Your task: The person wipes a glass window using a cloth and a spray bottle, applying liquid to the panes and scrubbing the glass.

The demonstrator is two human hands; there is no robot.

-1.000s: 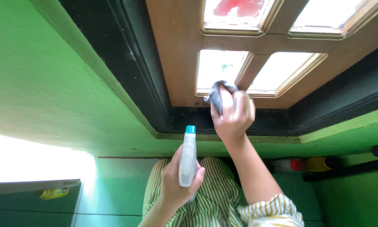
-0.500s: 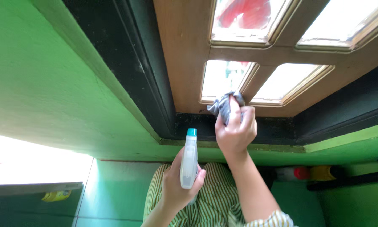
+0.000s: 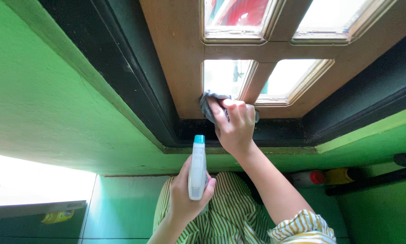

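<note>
Garment: yellow-and-white striped fabric shirt (image 3: 230, 212). Short sleeve with gathered, ruffled cuff (image 3: 302, 226). Both forearms bare; no rings or watch visible.

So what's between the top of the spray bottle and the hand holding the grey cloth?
In the head view, only the dark lower window frame and green sill edge show between the spray bottle and right hand; nothing else lies there.

A single head-worn camera looks steeply down from close above, facing the brown wooden window frame with glass panes (image 3: 189, 68) at twelve o'clock, the green painted wall (image 3: 53, 99) at nine o'clock, and the teal tiled floor (image 3: 121, 203) at six o'clock.
</note>
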